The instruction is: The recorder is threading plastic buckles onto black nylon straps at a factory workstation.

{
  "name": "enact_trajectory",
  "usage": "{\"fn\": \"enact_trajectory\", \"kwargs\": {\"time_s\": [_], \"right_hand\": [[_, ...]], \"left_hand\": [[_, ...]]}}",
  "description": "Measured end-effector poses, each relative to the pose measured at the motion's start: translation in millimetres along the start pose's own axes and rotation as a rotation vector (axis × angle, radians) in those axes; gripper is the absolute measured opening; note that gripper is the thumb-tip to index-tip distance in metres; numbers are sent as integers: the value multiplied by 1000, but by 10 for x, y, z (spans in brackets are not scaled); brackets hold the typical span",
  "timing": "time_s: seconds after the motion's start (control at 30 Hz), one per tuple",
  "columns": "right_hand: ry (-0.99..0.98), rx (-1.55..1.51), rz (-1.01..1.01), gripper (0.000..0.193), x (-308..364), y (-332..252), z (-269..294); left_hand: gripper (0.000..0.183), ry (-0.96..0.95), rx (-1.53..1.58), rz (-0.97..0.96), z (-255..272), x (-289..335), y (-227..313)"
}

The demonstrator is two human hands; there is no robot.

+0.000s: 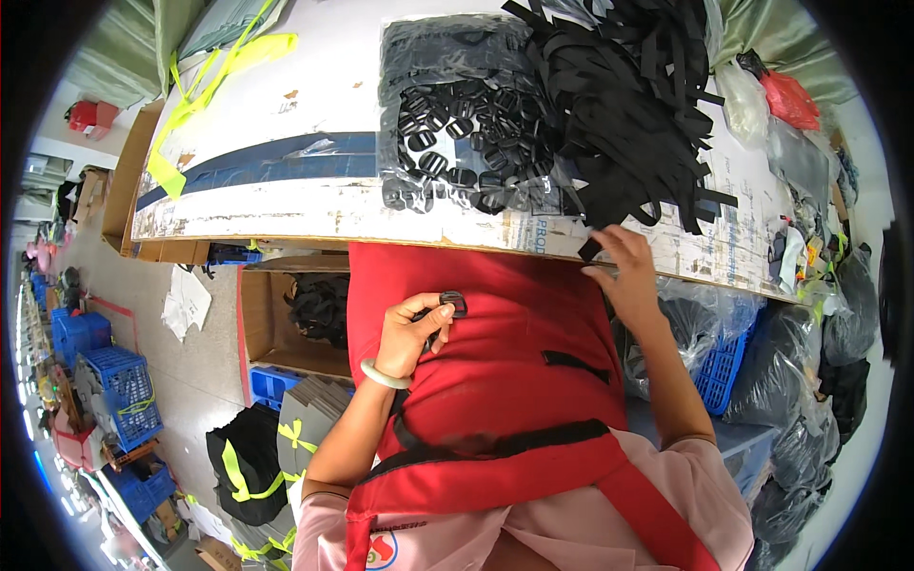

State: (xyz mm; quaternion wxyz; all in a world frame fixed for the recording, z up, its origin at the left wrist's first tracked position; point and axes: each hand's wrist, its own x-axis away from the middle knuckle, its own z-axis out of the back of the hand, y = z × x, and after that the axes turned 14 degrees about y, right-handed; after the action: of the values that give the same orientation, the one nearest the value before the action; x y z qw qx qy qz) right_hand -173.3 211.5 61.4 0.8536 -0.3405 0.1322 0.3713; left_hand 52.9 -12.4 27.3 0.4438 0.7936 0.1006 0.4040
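My left hand (pixel 416 330) is closed in front of the red apron, pinching a black plastic buckle (pixel 455 304) between thumb and fingers. A pale bangle circles that wrist. At the table's front edge, my right hand (pixel 628 276) has its thumb and fingertips around the end of a black webbing strap (pixel 590 250). Just beyond it lies a heap of black webbing straps (pixel 624 114). Beside the heap, a clear plastic bag (pixel 400 71) holds many loose black buckles (pixel 433 164).
The white, worn tabletop (pixel 314 205) carries neon-yellow strips (pixel 195 109) at the left. Under it, a cardboard box (pixel 257 314) contains black material. Blue crates (pixel 124 390) stand at the far left; stuffed plastic bags (pixel 776 381) crowd the right side.
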Motion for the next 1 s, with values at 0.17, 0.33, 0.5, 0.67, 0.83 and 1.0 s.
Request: {"fn": "enact_trajectory", "kwargs": {"time_s": [0.17,0.33,0.5,0.67,0.83,1.0], "right_hand": [[3,-12,63,26,267,366,-101],[45,-228,178,15,49,-486,-86],[-548,-812,-590,14,14,-1017,-284],[-757,-977,-911,22,76,-1003,-474],[-804,-1025,-1045,20,51,-1044,-507],[-686,-1206,-1060,21,91,-1035,-575]], "left_hand": [[10,-6,-12,58,-89,-38,50],[9,-8,-120,-104,-206,19,97],[6,49,-116,-236,-243,62,111],[10,82,-183,-456,-218,42,86],[13,147,-313,-627,-156,-11,10],[13,206,-464,-839,-229,-18,94]]}}
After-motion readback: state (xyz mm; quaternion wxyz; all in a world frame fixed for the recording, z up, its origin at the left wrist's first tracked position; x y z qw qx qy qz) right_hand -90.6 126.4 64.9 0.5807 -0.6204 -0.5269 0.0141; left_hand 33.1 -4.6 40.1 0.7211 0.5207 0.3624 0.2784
